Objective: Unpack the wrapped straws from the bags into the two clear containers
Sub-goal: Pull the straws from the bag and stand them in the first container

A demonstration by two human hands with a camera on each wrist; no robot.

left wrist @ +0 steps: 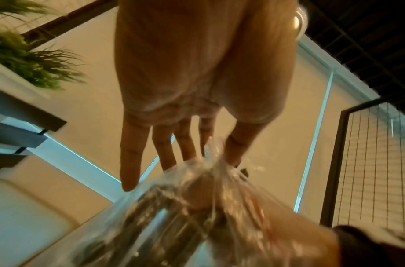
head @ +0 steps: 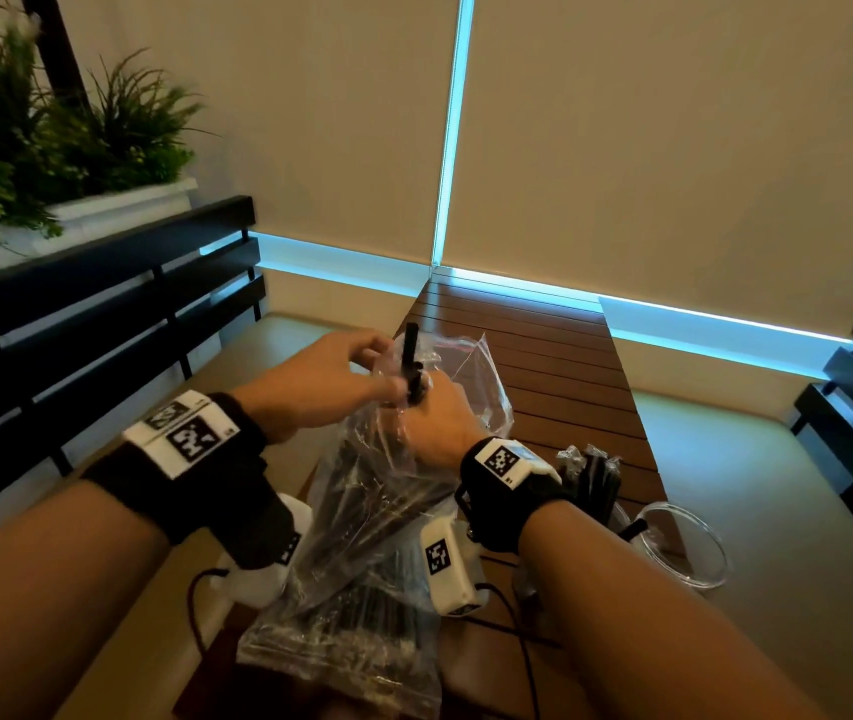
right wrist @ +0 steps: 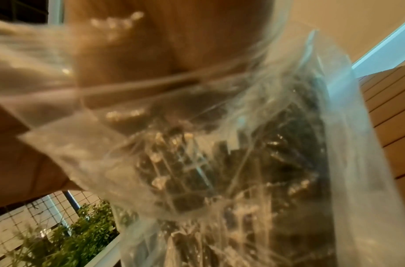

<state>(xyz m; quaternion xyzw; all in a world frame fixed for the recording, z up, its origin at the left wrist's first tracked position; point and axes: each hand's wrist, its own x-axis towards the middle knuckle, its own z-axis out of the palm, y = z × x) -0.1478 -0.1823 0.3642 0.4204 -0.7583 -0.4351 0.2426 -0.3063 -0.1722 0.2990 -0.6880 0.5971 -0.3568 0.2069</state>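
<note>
Both hands meet over the slatted tabletop (head: 559,356); the left hand (head: 320,379) pinches the top of a clear bag (head: 362,485) of black wrapped straws (head: 411,356); the right hand (head: 440,418) grips the bag's neck; a clear container (head: 694,543) stands to the right, near the tabletop edge.

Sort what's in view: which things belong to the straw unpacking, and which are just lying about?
Job:
- clear bag of black straws, held up by both hands
- second bag, lying on the table
- clear container
- left hand
- right hand

Just there:
- slatted table
- plants
- black bench back
</note>
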